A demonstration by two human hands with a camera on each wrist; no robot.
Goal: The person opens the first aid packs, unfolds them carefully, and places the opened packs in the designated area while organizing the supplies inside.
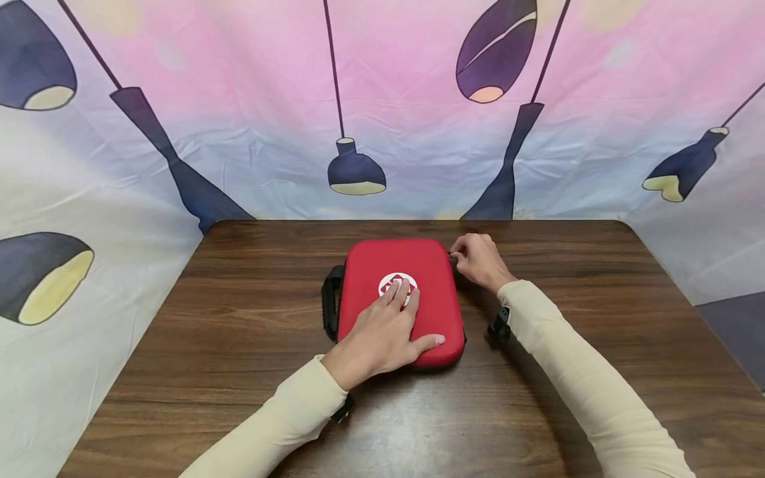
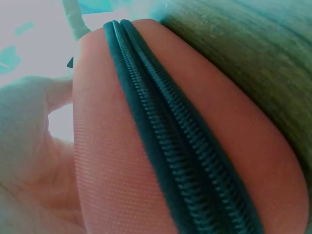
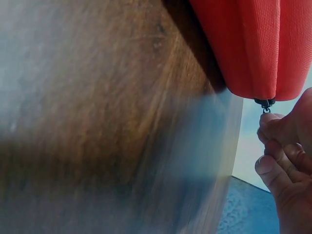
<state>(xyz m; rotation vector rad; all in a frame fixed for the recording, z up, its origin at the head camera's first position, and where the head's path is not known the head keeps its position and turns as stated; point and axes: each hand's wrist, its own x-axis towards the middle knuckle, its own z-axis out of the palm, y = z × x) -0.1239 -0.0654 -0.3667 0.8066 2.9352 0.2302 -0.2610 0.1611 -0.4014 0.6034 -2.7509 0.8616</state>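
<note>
A red hard-shell zip case (image 1: pixel 367 265) with a round white emblem lies on the brown table. My left hand (image 1: pixel 378 337) rests on its lid, fingers spread across the emblem and thumb toward the near right corner. At the far right corner my right hand (image 1: pixel 483 261) pinches a small zipper pull (image 3: pixel 265 108) between thumb and forefinger. The right wrist view shows the slider at the corner of the case. Along the near side runs a black zipper (image 2: pixel 170 136), its two rows of teeth standing apart in the left wrist view.
A black carry handle (image 1: pixel 331 302) sticks out from the left side of the case. The wooden table (image 1: pixel 227 332) extends around it, its far edge against a hanging cloth (image 1: pixel 269 119) printed with lamps. A black wrist camera (image 1: pixel 499 325) hangs under the right sleeve.
</note>
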